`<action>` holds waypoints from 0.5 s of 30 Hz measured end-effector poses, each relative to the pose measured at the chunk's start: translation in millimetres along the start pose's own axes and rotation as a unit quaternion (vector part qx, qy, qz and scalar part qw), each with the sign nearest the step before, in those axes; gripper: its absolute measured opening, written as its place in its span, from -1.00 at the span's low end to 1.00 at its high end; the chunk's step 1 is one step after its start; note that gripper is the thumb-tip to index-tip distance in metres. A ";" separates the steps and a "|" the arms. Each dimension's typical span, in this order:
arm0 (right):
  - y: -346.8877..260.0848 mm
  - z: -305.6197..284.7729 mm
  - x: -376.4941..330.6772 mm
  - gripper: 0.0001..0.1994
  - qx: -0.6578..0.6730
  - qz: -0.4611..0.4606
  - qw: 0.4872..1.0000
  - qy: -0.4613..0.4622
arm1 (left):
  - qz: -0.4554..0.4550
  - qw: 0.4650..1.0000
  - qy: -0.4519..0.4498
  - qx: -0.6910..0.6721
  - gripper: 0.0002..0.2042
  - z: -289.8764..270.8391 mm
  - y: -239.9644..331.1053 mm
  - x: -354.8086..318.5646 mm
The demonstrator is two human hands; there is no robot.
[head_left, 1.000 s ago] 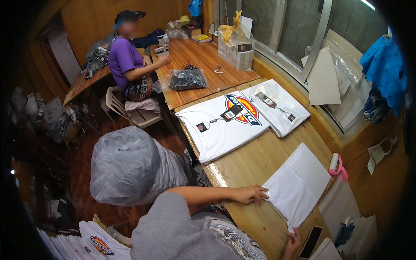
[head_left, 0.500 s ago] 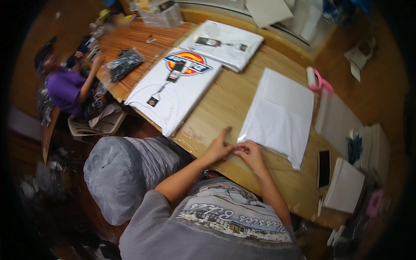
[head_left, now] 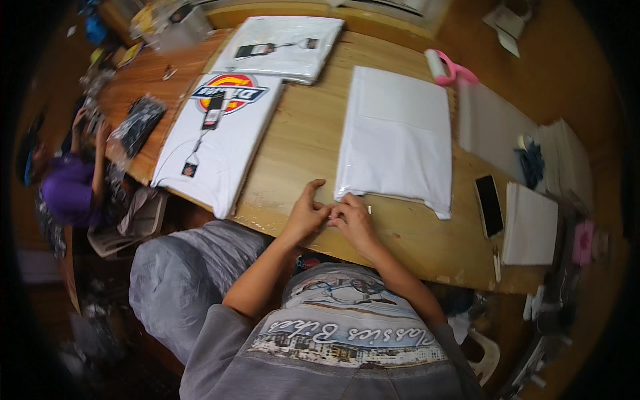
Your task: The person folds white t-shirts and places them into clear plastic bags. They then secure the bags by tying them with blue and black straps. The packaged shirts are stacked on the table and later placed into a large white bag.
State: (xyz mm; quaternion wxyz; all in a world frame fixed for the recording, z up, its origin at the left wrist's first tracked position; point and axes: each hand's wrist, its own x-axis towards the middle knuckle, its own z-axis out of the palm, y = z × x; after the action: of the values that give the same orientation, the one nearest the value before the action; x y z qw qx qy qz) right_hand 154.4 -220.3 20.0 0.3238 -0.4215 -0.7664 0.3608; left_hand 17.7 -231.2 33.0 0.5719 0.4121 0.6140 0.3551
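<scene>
Left hand point(head_left: 309, 218) and right hand point(head_left: 353, 223) close together; anything pinched between their fingers too small to tell. Co-worker point(head_left: 69, 193), far left, blurred (small details there can't be made out). Grey shirt point(head_left: 347, 381) cut off by lower edge. Pale chair point(head_left: 487, 355), lower right, partly hidden behind it.

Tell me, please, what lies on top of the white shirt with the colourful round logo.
A black tag and a smaller dark tag, joined by a cord, lie on the white shirt. The black tag covers part of the logo; what lies under the shirt is hidden.
</scene>
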 end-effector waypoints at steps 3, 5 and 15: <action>0.7 -3.1 -4.4 -0.85 0.018 -0.022 0.999 -0.031 | 0.024 0.998 0.045 0.029 -0.63 -1.0 -13.0 6.5; 1.9 -13.6 -13.8 -0.84 -0.001 -0.053 0.998 -0.031 | 0.016 0.999 0.043 0.003 -0.69 5.0 -5.4 6.3; 71.8 -239.3 -358.1 -0.85 -0.449 0.479 0.730 0.191 | 0.064 0.997 -0.020 0.024 -0.77 -3.8 -7.9 -6.7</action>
State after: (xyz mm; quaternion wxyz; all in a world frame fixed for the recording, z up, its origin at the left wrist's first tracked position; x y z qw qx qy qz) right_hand 531.3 -440.7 18.6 0.0204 -0.8890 -0.4574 -0.0059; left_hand 13.1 -240.4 29.0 0.5505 0.4708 0.5832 0.3678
